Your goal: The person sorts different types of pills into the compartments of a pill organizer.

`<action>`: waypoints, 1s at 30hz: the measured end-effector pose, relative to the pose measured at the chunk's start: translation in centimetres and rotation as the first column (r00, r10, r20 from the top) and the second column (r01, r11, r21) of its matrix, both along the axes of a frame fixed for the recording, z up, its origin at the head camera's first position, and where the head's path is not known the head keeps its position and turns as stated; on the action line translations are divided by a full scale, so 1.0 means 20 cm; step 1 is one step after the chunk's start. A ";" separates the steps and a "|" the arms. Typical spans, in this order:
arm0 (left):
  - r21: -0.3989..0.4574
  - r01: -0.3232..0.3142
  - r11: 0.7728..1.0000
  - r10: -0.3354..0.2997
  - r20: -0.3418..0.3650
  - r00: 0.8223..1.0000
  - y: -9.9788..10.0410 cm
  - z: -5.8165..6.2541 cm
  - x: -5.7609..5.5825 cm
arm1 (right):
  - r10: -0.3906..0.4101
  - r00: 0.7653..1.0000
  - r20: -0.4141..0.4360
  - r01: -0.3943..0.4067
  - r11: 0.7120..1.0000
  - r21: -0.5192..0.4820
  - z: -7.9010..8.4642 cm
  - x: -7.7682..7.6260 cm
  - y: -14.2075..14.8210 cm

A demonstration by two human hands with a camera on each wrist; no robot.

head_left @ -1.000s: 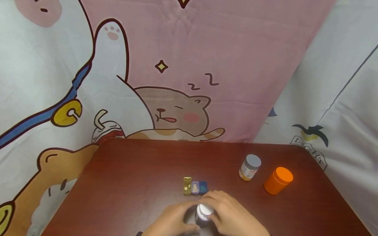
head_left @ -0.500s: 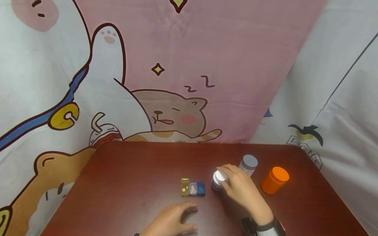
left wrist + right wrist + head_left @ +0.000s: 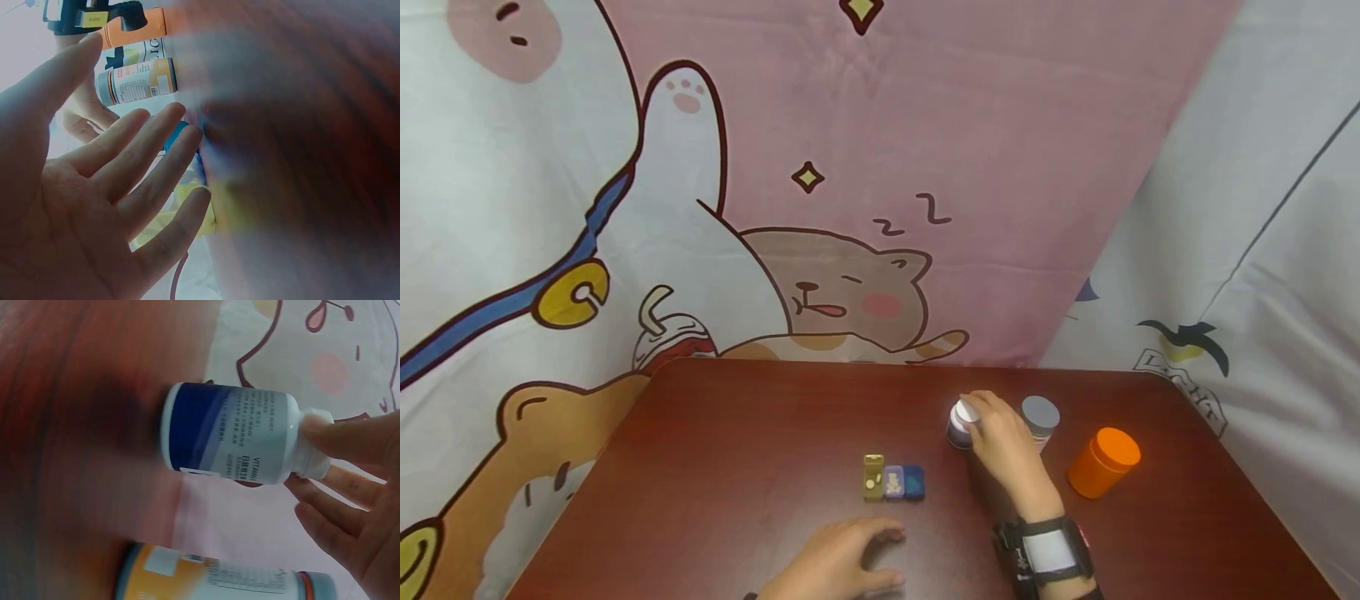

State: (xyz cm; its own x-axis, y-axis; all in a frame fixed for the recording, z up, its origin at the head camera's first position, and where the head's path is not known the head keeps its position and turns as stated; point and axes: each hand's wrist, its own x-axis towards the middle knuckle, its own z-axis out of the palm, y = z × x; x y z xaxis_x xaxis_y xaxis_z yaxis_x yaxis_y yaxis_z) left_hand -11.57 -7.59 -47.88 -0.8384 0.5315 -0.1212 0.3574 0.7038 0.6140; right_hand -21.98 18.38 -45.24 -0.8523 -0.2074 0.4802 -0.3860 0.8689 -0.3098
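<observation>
My right hand (image 3: 1009, 446) pinches the white cap (image 3: 317, 457) of a vitamin bottle (image 3: 231, 434) with a blue-and-white label. In the head view the bottle stands upright toward the table's back, left of a grey-lidded bottle (image 3: 1040, 414); whether its base touches the wood is hard to tell. Near the front edge my left hand (image 3: 842, 560) holds nothing, its fingers spread and relaxed. Beyond it lie three small pill boxes side by side: a yellow one (image 3: 873, 490) with its lid up and pills inside, a purple one (image 3: 894, 482) with pale pills, and a blue one (image 3: 913, 483).
An orange bottle (image 3: 1103, 462) stands at the right of the dark red wooden table (image 3: 737, 442). A printed cloth (image 3: 1015, 167) hangs behind the table's far edge. Close beside the right hand is the grey-lidded bottle.
The right hand has carried the vitamin bottle from between both hands at the front to the back, left of the grey-lidded bottle. The left hand has let go and stays at the front.
</observation>
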 end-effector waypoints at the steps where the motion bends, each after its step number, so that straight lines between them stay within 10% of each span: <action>1: -0.001 0.003 1.000 -0.003 -0.017 1.000 0.00 0.00 0.00 | -0.003 1.000 0.003 0.003 1.000 -0.011 -0.01 0.00 0.00; 30: 0.028 -0.051 0.998 0.054 -0.148 0.988 -0.06 0.02 -0.01 | 0.021 0.997 -0.073 -0.015 0.996 0.082 0.06 0.10 -0.14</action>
